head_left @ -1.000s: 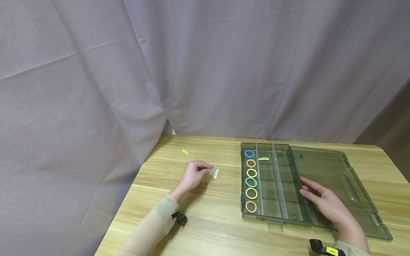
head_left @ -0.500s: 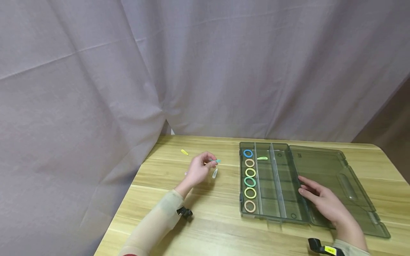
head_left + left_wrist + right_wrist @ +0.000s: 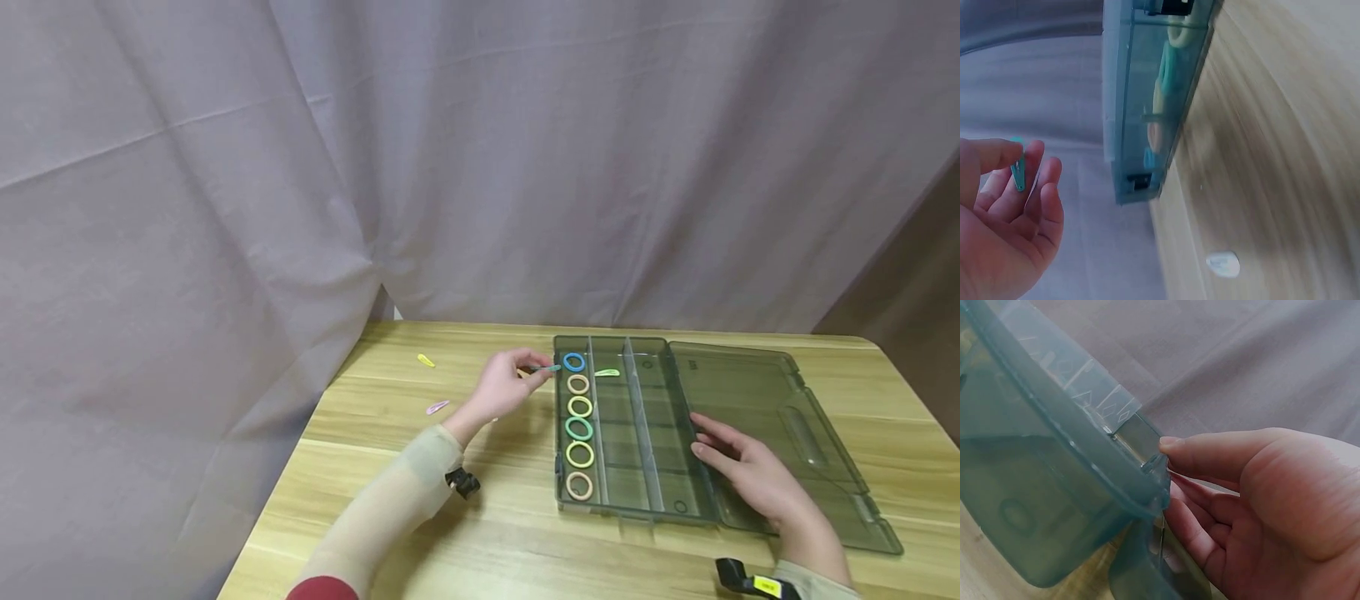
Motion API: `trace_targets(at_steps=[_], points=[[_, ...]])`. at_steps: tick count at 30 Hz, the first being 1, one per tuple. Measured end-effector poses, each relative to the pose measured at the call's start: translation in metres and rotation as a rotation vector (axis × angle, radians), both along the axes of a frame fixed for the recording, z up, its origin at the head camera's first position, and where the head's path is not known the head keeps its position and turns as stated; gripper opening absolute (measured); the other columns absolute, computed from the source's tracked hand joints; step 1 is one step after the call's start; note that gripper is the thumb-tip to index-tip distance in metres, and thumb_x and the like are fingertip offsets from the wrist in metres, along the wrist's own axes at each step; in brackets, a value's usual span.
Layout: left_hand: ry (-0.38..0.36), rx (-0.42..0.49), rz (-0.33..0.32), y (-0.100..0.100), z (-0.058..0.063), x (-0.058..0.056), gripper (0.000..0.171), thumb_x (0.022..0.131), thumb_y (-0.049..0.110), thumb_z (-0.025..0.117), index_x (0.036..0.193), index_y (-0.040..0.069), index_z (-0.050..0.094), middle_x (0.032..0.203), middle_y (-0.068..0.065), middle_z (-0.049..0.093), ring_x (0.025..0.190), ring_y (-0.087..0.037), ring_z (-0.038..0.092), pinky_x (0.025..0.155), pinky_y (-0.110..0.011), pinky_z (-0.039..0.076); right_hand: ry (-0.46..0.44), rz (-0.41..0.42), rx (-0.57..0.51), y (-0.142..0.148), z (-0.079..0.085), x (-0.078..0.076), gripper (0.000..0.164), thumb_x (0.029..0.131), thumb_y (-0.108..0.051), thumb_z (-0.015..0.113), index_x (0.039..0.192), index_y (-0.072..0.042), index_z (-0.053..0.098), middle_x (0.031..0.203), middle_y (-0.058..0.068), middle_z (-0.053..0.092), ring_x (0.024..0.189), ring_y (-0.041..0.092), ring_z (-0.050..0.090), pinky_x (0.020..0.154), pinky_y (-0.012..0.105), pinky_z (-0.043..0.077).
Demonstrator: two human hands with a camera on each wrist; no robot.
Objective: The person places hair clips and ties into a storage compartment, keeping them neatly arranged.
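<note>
My left hand (image 3: 506, 385) pinches a teal hair clip (image 3: 1019, 172) between thumb and fingers, at the left edge of the grey see-through divider box (image 3: 625, 510). The box lies open. Its left column holds several hair ties, among them a blue hair tie (image 3: 573, 362) at the far end and a green hair tie (image 3: 578, 429). A light green hair clip (image 3: 607, 372) lies in the middle column. My right hand (image 3: 757, 479) grips the hinge-side edge of the box, thumb on the rim and fingers curled below in the right wrist view.
A yellow hair clip (image 3: 426, 360) and a pink hair clip (image 3: 437, 407) lie on the wooden table (image 3: 510, 533), left of the box. The box's lid (image 3: 780, 400) is folded flat to the right. A grey curtain (image 3: 480, 167) hangs behind the table.
My left hand has lifted the teal hair clip off the table and carried it right to the box's edge. The pink clip is uncovered; the white clip is now mostly hidden. My right hand keeps its place.
</note>
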State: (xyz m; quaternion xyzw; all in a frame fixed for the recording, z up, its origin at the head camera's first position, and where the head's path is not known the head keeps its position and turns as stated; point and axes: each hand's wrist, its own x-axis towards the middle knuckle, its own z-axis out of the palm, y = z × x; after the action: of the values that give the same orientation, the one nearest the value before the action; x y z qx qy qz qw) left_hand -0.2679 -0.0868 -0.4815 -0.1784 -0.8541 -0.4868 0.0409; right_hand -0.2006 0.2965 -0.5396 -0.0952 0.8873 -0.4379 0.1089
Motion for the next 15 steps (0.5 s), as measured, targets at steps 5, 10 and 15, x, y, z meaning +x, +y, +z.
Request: trace_targets(at_steps=[5,10,15], points=[[-0.009,-0.021,-0.032,0.02,-0.002,-0.012,0.006,0.098,0.015,0.08,0.1,0.01,0.081,0.096,0.006,0.076,0.086,-0.004,0.066,0.073,-0.022,0.055,0.01,-0.005,0.01,0.001,0.0,0.0,0.066,0.112,-0.034,0.059,0.164,0.001,0.037,0.149,0.033,0.055,0.128,0.02,0.057,0.084,0.008,0.044],[0.007,-0.106,-0.071,0.04,-0.001,-0.023,0.006,0.093,0.011,0.084,0.097,0.007,0.083,0.091,0.005,0.076,0.079,0.001,0.061,0.073,-0.017,0.051,0.011,-0.008,-0.013,0.001,0.0,0.001,0.066,0.112,-0.033,0.06,0.164,0.001,0.038,0.149,0.034,0.055,0.113,-0.014,0.046,0.084,0.008,0.044],[-0.02,-0.237,-0.13,0.053,0.004,-0.034,0.003,0.093,0.004,0.082,0.095,0.006,0.082,0.085,0.004,0.077,0.072,0.003,0.061,0.071,-0.014,0.05,0.006,-0.011,-0.024,0.001,-0.001,0.002,0.067,0.112,-0.034,0.06,0.164,0.001,0.037,0.151,0.034,0.053,0.127,0.009,0.057,0.084,0.008,0.043]])
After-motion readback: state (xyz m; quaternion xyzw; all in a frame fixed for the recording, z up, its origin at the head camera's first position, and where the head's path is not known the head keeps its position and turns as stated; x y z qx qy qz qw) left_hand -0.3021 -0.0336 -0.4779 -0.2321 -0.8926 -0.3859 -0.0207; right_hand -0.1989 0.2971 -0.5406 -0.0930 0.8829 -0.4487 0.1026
